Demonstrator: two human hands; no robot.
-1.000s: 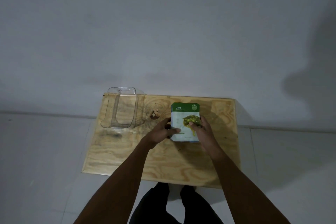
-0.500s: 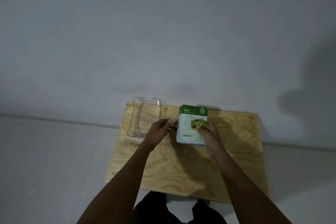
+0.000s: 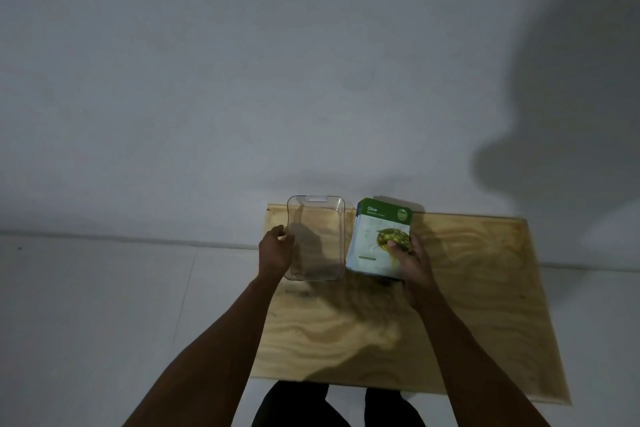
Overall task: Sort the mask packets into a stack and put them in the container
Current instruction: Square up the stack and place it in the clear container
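head view: right hand (image 3: 414,262) grip pinches green-and-white mask packet stack (image 3: 379,239), just right of clear plastic container (image 3: 341,218); left hand (image 3: 275,250) clasps its rim.

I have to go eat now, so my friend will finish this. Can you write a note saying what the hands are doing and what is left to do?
Left hand: gripping the left wall of the clear container, near the table's far left corner.
Right hand: holding the stack of mask packets, green Olive packet on top, just right of the container.
Done: packets are gathered into one stack.
Left: put the stack into the container, which looks empty, then let go.
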